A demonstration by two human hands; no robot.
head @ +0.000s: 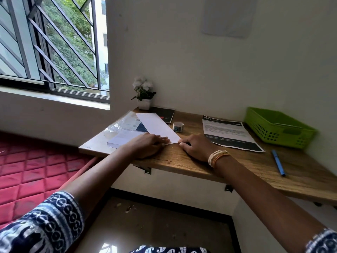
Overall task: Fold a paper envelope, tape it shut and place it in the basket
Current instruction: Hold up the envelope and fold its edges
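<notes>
A long white folded paper (157,126) lies slantwise on the wooden shelf-desk (182,161). My left hand (147,146) presses flat on its near end, fingers together on the sheet. At the paper's near corner my right hand (196,147) pinches the edge with fingertips. A small roll of tape (178,127) stands just right of the paper. The green plastic basket (279,127) sits at the far right against the wall, apart from both hands.
A printed sheet (230,134) lies between the tape and the basket. A blue pen (278,162) rests near the desk's right front. A potted white flower (144,94), a dark notebook (165,114) and a plastic-wrapped pad (124,132) occupy the left back.
</notes>
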